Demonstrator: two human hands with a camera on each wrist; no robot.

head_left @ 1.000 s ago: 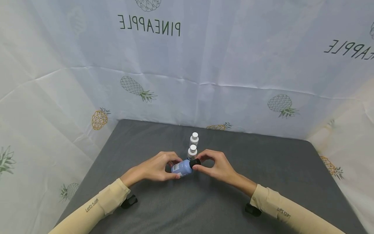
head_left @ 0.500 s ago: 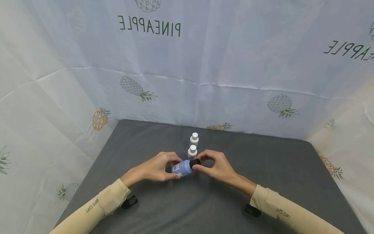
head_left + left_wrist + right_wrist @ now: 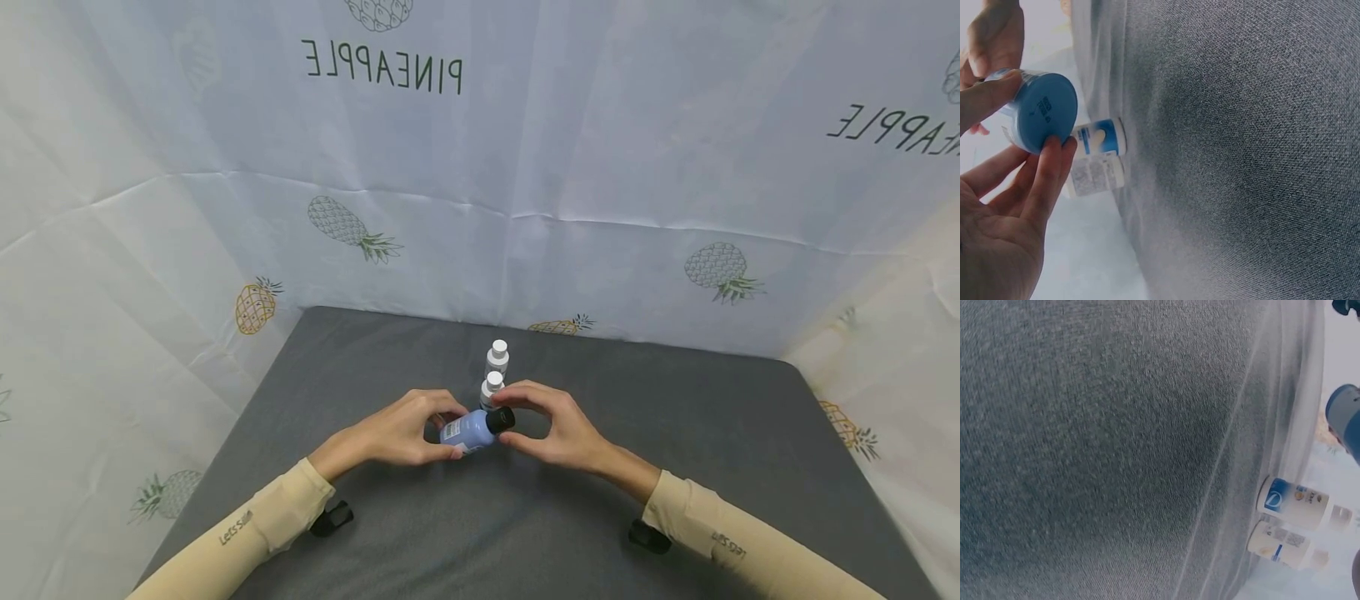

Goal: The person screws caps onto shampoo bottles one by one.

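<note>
My left hand [image 3: 408,427] grips a blue bottle [image 3: 467,432], which is tilted with its black cap [image 3: 500,419] pointing right. In the left wrist view, the thumb and fingers hold the sides of the bottle [image 3: 1046,112], and its round base faces the camera. The right hand [image 3: 558,425] is just to the right, its thumb and fingers spread around the cap with a gap showing; whether any fingertip touches it I cannot tell. Behind stand two white bottles, the nearer one [image 3: 492,390] close to the right fingers and the farther one [image 3: 497,360] behind it.
A grey cloth [image 3: 360,533] covers the table. White curtains [image 3: 600,150] with pineapple prints hang behind and at the sides. Dark wrist devices show under the left sleeve [image 3: 258,521] and the right sleeve [image 3: 738,533].
My right hand has let its pinch on the black cap loosen; its fingers moved up and left, its thumb down. The left hand and the blue bottle stay put.
</note>
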